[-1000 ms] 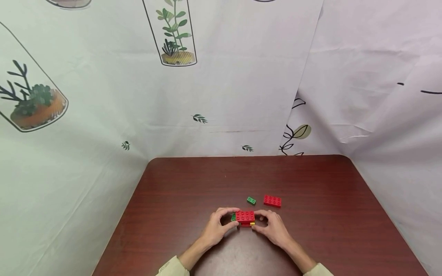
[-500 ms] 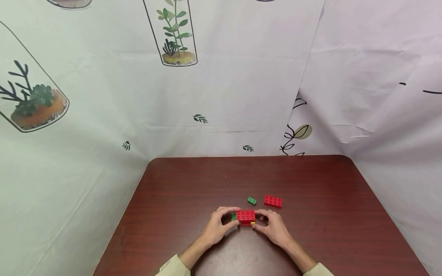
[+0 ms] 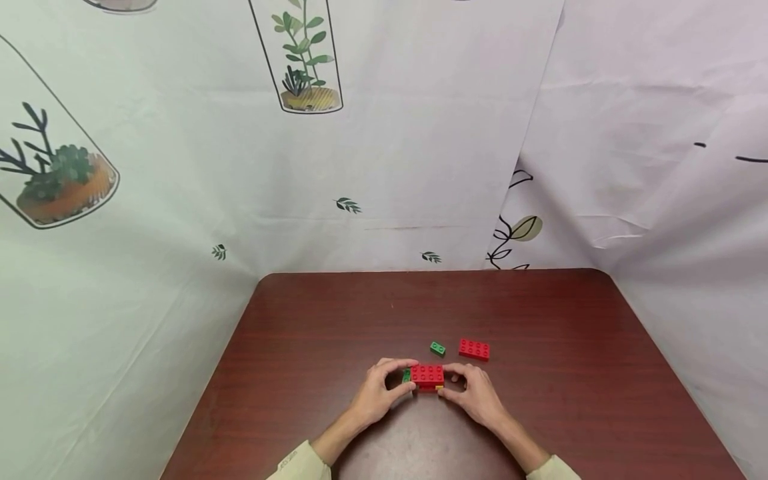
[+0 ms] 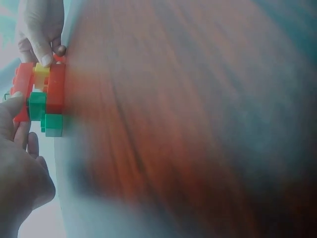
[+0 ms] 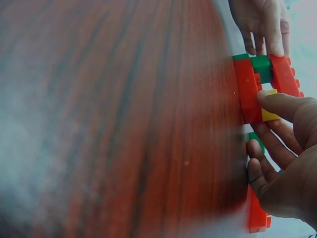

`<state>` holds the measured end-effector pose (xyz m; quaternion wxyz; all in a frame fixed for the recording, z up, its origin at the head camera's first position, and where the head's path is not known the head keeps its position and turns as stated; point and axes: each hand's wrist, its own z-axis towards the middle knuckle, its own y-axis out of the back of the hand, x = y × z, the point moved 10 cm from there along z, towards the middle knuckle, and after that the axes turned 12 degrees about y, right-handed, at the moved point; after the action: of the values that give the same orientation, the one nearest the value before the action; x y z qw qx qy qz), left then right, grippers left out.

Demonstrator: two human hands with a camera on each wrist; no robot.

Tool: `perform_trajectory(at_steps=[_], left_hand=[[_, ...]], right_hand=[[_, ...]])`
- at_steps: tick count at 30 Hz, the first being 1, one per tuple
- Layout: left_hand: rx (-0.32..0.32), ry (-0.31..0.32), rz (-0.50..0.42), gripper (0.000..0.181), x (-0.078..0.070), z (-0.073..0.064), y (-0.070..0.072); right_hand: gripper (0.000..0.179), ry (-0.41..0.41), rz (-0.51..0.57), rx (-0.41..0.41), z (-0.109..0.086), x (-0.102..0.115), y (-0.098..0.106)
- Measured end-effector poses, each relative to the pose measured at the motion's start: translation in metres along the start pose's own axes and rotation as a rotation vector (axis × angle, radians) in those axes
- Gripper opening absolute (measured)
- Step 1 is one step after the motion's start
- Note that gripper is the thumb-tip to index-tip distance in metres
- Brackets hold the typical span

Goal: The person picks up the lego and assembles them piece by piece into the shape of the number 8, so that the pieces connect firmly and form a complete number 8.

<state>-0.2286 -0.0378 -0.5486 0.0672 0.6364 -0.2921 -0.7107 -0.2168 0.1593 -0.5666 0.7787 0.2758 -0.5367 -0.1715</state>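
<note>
On the table between both hands stands a small stack of plastic toy bricks. Its top is a red eight-stud brick (image 3: 427,375). Under that, in the left wrist view, come a green brick (image 4: 37,105) and a yellow brick (image 4: 42,72) with a gap between them, then a lower red brick (image 5: 246,91). A second green brick (image 4: 53,125) sits low at the left end. My left hand (image 3: 375,397) pinches the stack's left end, thumb on the top red brick. My right hand (image 3: 477,397) grips the right end, thumb by the yellow brick; its far fingertips are partly hidden.
Behind the stack lie a loose green two-stud brick (image 3: 437,349) and, to its right, another red eight-stud brick (image 3: 474,350). The brown wooden table (image 3: 336,307) meets a white plant-printed cloth (image 3: 408,167) at its back and sides.
</note>
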Motion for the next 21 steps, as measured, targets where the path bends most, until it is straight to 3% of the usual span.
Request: perform_trajectory(at_steps=[8,13,21], left_hand=[[-0.019,-0.063,0.122,0.040,-0.004,0.000,-0.001],[-0.027,-0.097,0.153,0.040,-0.005,-0.001,-0.001],[-0.070,-0.200,0.197,0.040,-0.013,-0.003,0.000]], right_hand=[[0.036,-0.014,-0.002,0.001,0.000,0.001,0.001],[0.036,-0.013,0.000,-0.002,0.000,-0.001,0.001],[0.036,-0.031,0.013,-0.001,-0.001,-0.002,0.000]])
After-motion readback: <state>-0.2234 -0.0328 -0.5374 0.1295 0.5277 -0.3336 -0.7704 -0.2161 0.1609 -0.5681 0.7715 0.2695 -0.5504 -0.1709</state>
